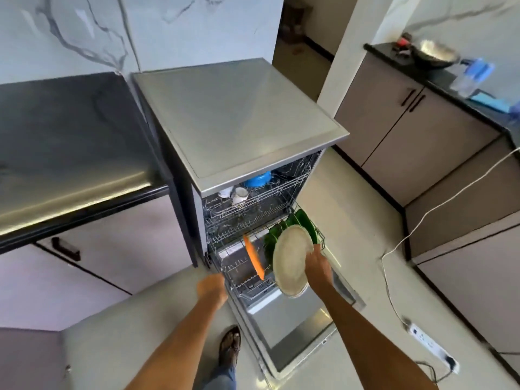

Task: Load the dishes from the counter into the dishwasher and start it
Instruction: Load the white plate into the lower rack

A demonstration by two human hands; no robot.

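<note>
Two racks are showing in the open dishwasher (253, 130): the lower rack (247, 277) is sitting pulled out over the dropped door (295, 327), and the upper rack (253, 206) is sitting part way out above it. I am gripping a cream plate (291, 260) with my right hand (316, 263); my fingers are wrapping its right edge, and I am holding it tilted on edge over the right half of the lower rack. Whether it is touching the tines yet, I cannot tell. Just behind the cream plate, several green plates (292, 223) are standing on edge in a row at the right rear of the lower rack. An orange plate (253, 257) is standing on edge near the rack's middle, apart from the cream one. My left hand (212, 285) is hanging at the left front corner of the lower rack, back of the hand toward the camera; its fingers are out of sight, so I cannot tell their state or whether they are touching the rack. In the upper rack a blue bowl (259, 178) and a white cup (240, 194) are sitting near the front left. The dark surface (70, 130) is lying to the left of the dishwasher. My sandalled foot (229, 350) is resting on the floor beside the door. A white power strip (433, 347) is lying on the floor to the right.
</note>
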